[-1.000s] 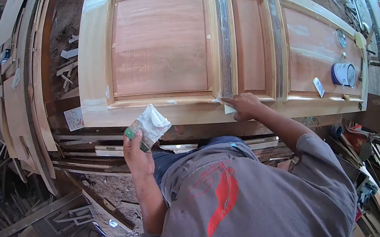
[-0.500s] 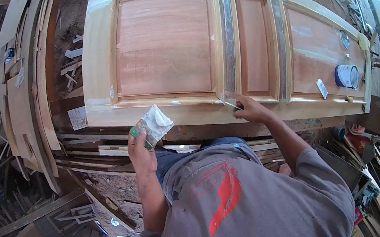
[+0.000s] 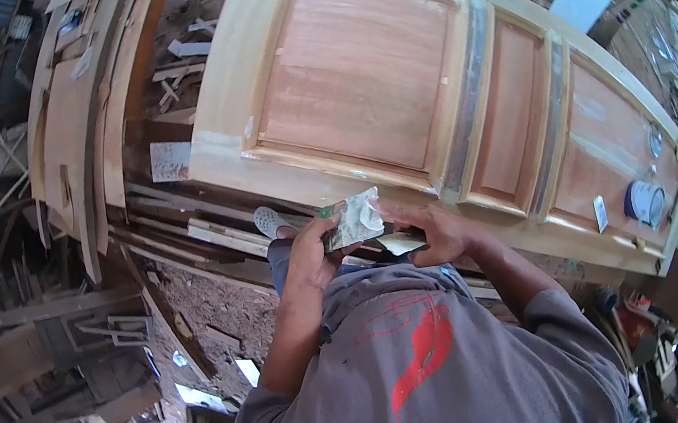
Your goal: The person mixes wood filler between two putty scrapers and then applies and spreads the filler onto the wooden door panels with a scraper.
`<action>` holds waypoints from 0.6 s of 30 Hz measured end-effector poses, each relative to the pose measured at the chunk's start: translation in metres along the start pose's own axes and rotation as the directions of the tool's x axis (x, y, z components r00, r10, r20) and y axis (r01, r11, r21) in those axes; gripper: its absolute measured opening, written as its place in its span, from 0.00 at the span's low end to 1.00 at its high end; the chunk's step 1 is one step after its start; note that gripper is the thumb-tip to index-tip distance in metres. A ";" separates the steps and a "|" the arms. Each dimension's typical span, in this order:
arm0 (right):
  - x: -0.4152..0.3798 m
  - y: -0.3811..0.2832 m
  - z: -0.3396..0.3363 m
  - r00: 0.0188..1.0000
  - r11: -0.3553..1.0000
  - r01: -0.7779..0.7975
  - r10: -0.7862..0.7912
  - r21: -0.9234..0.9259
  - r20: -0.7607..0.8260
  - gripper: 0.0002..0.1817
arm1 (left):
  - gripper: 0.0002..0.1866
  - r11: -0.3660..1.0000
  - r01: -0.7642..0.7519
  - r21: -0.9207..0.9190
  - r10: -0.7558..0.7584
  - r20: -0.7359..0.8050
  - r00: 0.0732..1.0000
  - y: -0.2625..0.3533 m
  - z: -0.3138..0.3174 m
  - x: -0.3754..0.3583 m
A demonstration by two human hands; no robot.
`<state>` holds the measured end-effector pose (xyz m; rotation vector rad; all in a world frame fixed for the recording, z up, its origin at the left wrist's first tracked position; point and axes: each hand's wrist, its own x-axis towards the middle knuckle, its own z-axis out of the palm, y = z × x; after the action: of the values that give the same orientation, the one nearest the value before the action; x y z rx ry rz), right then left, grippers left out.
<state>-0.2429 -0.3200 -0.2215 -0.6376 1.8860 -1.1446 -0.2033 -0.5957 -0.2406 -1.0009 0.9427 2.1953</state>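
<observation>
Gripping a putty-smeared board (image 3: 351, 220), the left hand (image 3: 308, 255) meets the right hand (image 3: 437, 235), clutching a scraper (image 3: 402, 242)

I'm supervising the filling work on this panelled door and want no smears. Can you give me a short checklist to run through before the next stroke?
1. Filler board held firmly: the left hand grips the small board with white filler. Ok.
2. Blade in hand: the right hand holds a flat putty blade against the board. Ok.
3. Blade loaded with filler: its working face is not clear in this view. Cannot tell.
4. Door lying flat and within reach: the wooden door lies just ahead of both hands. Ok.
5. Door surface clear: a round tin sits on the far panel. Not ok.
</observation>
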 end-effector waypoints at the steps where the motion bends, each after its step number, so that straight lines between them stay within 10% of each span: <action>1: 0.003 0.000 0.002 1.000 0.996 0.002 -0.001 -0.087 0.008 0.62 | 0.25 1.000 -0.010 -0.019 0.010 0.008 1.000 0.002 -0.004 0.000; 6: 0.008 -0.002 0.000 0.997 0.992 0.070 -0.068 -0.103 0.028 0.57 | 0.20 0.972 -0.110 -0.207 0.121 0.043 0.992 0.017 -0.030 -0.008; 12: 0.016 0.024 0.027 0.921 0.985 -0.166 0.174 0.052 -0.347 0.37 | 0.13 0.652 -0.612 0.447 0.723 -0.122 0.680 0.016 -0.049 -0.012; 18: 0.047 0.015 0.046 0.873 0.618 -0.039 0.403 0.785 -0.274 0.22 | 0.21 0.444 -0.695 0.566 0.868 -0.078 0.491 0.009 -0.027 -0.029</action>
<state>-0.2288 -0.3701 -0.2641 0.3722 1.5091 -1.8398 -0.1818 -0.6276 -0.2273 -0.7813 2.4387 2.2497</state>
